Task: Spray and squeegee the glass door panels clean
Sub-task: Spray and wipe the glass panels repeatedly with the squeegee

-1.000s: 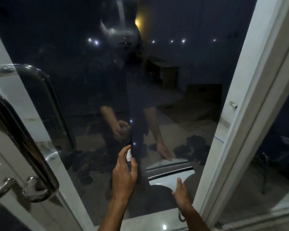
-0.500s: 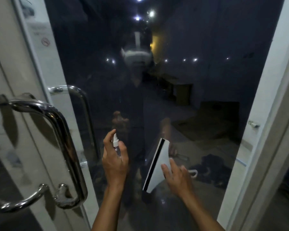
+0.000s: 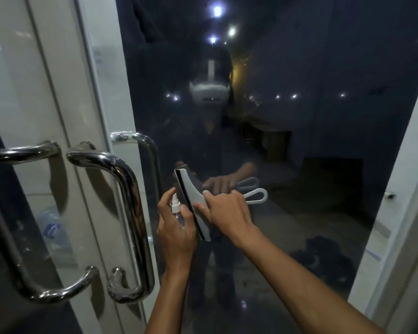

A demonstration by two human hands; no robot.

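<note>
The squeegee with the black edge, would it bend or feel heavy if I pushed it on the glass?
The squeegee looks thin and plastic, so probably light; the right hand holds it alone. Its white body likely stays stiff, while the dark strip probably flexes a little against the glass door panel.

A single head-worn camera looks forward and slightly down, close to a dark glass door panel (image 3: 299, 165), whose chrome handle (image 3: 130, 213) sits at left.

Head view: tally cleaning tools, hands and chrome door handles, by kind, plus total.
Squeegee: 1, held by right hand
Spray bottle: 1, held by left hand
Hands: 2
Chrome pull handles on this side: 2, and
Total: 6
</note>
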